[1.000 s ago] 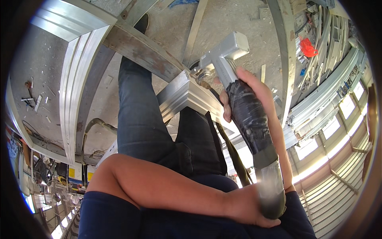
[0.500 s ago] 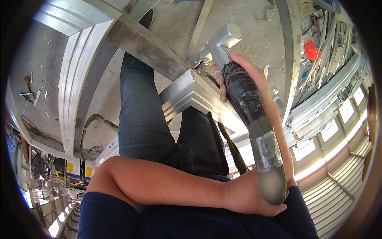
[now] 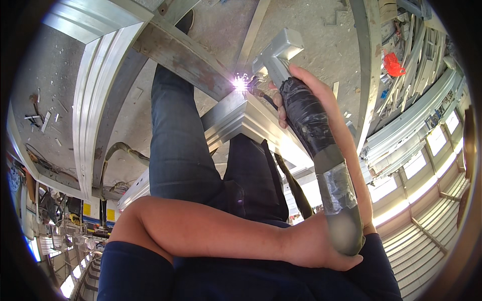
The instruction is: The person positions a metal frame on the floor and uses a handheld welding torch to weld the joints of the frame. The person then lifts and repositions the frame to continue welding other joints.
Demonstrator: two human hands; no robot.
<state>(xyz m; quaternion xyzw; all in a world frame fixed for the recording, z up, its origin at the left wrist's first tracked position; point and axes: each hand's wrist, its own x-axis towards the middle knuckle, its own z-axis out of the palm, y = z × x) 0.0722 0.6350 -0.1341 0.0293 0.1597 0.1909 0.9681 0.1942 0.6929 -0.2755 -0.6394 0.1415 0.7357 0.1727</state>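
Note:
My right hand [image 3: 319,88] is wrapped round the front of a hand-held welding gun [image 3: 304,113] with a silver box-like head and a grip bound in black tape. The back of the gun rests against my left hand [image 3: 316,246], whose fingers are mostly hidden behind it; its thumb shows below. At the gun's thin tip glows a bright violet-white spark [image 3: 241,83]. The spark sits on the corner of a ribbed silver metal frame [image 3: 243,108], where two lengths meet at an angle. My left forearm lies across my lap.
A rusty steel bar [image 3: 186,57] runs up to the corner. Another ribbed frame [image 3: 93,105] stands at the left. Scraps litter the concrete floor [image 3: 301,15]. Long metal profiles [image 3: 411,130] and a red plastic bag [image 3: 393,64] lie at the right. A hose [image 3: 120,146] loops left of my leg.
A bright spark has appeared at the frame's corner by the gun's tip. Both hands and the gun have hardly moved.

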